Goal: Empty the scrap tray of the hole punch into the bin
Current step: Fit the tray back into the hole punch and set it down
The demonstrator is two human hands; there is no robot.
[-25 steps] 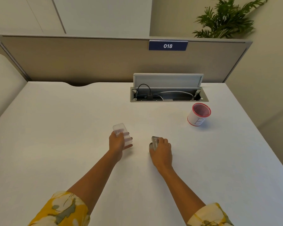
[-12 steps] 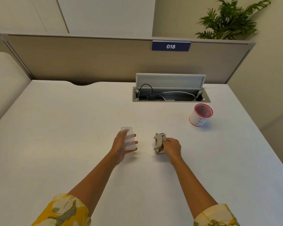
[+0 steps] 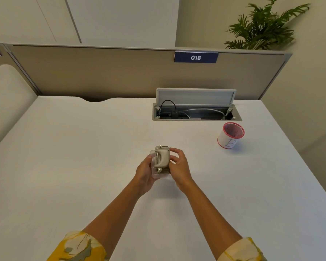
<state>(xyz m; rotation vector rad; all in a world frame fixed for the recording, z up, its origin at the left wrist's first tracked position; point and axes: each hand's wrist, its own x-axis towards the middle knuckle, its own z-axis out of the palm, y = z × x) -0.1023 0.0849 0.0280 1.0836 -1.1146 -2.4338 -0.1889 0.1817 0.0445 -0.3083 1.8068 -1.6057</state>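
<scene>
1. White desk (image 3: 83, 166) fills most of my view, with a tan partition (image 3: 102, 72) standing along its far edge and a blue "018" label (image 3: 196, 57) near the partition's top.
2. Green plant (image 3: 262, 27) leaves show beyond the partition, at the far right.
3. Set into the desk's far side is a cable box (image 3: 196, 113) with its lid tipped up and wires lying inside.
4. Near that box, on the right of the desk and well apart from my hands, stands the bin (image 3: 231, 135), a small white cup with a red rim and a letter drawn on its side.
5. My left hand (image 3: 144, 173) is curled around the clear scrap tray (image 3: 158, 175), cupping it from the left and below.
6. My right hand (image 3: 178, 166) is closed on the grey hole punch (image 3: 161, 157), fingers on its right side.
7. Punch and tray are pressed together between my two hands, above the middle of the desk, the punch on top of the tray; whether the tray is seated I cannot tell.
</scene>
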